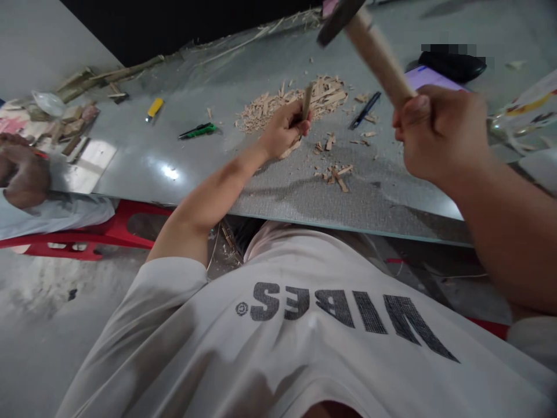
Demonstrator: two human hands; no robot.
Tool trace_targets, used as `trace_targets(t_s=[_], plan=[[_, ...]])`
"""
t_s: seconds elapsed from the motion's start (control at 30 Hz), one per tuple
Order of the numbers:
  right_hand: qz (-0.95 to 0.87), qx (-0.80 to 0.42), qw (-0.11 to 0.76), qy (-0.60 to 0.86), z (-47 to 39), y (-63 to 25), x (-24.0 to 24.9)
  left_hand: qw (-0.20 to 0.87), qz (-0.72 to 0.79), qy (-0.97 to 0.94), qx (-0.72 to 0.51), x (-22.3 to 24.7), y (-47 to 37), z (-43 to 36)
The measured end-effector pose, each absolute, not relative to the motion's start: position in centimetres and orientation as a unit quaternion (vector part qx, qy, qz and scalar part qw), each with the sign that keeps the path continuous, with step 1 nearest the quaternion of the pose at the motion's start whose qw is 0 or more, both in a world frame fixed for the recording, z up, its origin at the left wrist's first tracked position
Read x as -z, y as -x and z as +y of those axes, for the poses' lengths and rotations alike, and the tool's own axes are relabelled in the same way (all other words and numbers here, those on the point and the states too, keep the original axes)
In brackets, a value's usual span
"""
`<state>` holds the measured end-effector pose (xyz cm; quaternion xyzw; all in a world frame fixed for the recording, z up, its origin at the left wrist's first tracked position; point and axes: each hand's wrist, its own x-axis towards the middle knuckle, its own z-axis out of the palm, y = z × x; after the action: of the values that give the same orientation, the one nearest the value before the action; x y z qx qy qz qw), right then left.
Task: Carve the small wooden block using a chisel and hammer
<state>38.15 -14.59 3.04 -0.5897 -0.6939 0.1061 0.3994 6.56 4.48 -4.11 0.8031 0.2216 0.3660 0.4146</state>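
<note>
My right hand (448, 133) is wrapped round the pale wooden handle of a hammer (378, 55), raised above the table on the right. Its dark head is at the top, partly cut off by the frame's edge. My left hand (285, 130) is closed on a narrow upright stick-like piece (307, 101), whose lower end is hidden by the fingers; I cannot make out whether it is a tool handle or plain wood. A pale piece of wood (290, 148) shows under that hand, against the table. Wood chips (324, 90) are heaped just behind it.
On the grey table (278, 194) lie a green cutter knife (198, 131), a yellow cutter (154, 108), a dark blue cutter (365, 110) and loose chips (338, 176). A black object (452, 67) sits at right on purple paper. At left, another person's hand (26, 168) is near wood pieces.
</note>
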Motion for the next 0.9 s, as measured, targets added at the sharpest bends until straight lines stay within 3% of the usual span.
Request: trace_targets(t_s=[0.07, 0.2, 0.37, 0.5, 0.63, 0.8, 0.9], plan=[[-0.687, -0.109, 0.407, 0.592, -14.7, -38.0, -3.3, 0.416, 0.222, -0.802, -0.367, 4.1, -6.4, 4.5], [-0.683, -0.144, 0.312, 0.644, -14.8, -37.7, -3.6, 0.427, 0.227, -0.791, -0.374, 4.1, -6.2, 4.8], [-0.668, -0.121, 0.375, 0.631, -14.4, -37.5, -3.2, 0.443, 0.224, -0.766, -0.409, 4.8, -6.5, 5.2], [-0.687, -0.150, 0.328, 0.631, -14.2, -37.6, -3.0, 0.462, 0.209, -0.743, -0.437, 5.5, -6.8, 5.7], [-0.669, -0.112, 0.390, 0.622, -14.3, -37.2, -3.2, 0.453, 0.171, -0.758, -0.438, 6.1, -6.7, 6.5], [-0.691, -0.143, 0.292, 0.646, -14.4, -37.0, -3.6, 0.475, 0.186, -0.747, -0.426, 6.3, -6.4, 6.9], [-0.681, -0.116, 0.319, 0.648, -14.2, -36.7, -3.5, 0.466, 0.192, -0.749, -0.430, 6.1, -6.4, 6.7]])
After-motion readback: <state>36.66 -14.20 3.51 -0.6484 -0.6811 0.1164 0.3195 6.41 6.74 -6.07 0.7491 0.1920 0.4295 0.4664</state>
